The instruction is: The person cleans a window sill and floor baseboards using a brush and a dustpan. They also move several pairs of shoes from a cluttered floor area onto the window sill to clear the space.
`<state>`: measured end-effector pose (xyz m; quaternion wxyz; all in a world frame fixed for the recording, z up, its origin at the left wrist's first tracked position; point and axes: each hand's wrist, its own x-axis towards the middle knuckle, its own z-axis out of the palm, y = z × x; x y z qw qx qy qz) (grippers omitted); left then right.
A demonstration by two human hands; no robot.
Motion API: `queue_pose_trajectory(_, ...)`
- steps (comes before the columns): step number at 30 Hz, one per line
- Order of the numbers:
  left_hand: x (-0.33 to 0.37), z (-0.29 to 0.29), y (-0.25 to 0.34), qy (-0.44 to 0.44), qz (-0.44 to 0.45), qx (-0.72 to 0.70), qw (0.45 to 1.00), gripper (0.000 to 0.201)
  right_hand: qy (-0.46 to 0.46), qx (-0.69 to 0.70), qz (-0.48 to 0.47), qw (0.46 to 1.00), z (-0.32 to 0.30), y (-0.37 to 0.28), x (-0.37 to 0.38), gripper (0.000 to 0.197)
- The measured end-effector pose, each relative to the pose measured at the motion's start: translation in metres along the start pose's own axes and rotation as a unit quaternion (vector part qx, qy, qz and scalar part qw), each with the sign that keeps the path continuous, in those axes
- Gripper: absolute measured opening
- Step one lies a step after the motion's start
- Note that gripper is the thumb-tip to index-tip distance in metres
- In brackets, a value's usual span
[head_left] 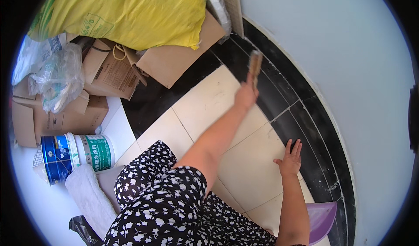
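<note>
My left hand (246,95) reaches forward, its fingers closed around a small brush (255,61) that is blurred by motion. The brush is over the black tile border (276,98) near the wall. To the right, my right hand (290,159) has its fingers spread, palm down, at the edge of the black tiles; whether it presses on the floor I cannot tell. A purple dustpan (322,220) lies beside my right forearm, partly hidden by it. White crumbs (334,186) are scattered on the black tiles above the dustpan.
Cream tiles (253,167) lie beneath my arms, and a pale wall (371,93) curves along the right. At the upper left are cardboard boxes (111,73), a large yellow bag (131,14) and clear plastic bags (59,75). A paint bucket (94,152) stands at left beside a grey cushion (89,193).
</note>
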<state>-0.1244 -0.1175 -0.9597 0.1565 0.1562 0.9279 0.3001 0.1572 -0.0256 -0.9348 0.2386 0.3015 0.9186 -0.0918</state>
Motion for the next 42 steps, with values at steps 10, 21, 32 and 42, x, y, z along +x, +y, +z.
queue_pose_trajectory(10, -0.138, 0.047, 0.043, -0.127, 0.164, -0.072, 0.976, 0.066, -0.063, 0.034, -0.014, 0.997, -0.019, 0.009, -0.005, 0.098)
queue_pose_trajectory(21, -0.037, 0.0, 0.034, -0.045, 0.054, 0.128, 0.989, 0.066, 0.013, 0.044, -0.116, 0.992, -0.078, 0.125, -0.081, 0.063)
queue_pose_trajectory(32, -0.196, 0.058, 0.086, -0.158, 0.177, 0.039, 0.971, 0.057, 0.019, 0.089, -0.108, 0.99, -0.092, 0.184, -0.192, 0.062)
queue_pose_trajectory(42, -0.192, 0.101, 0.058, -0.169, 0.122, 0.125, 0.97, 0.061, 0.061, 0.151, 0.006, 0.987, -0.022, 0.222, -0.209, 0.058)
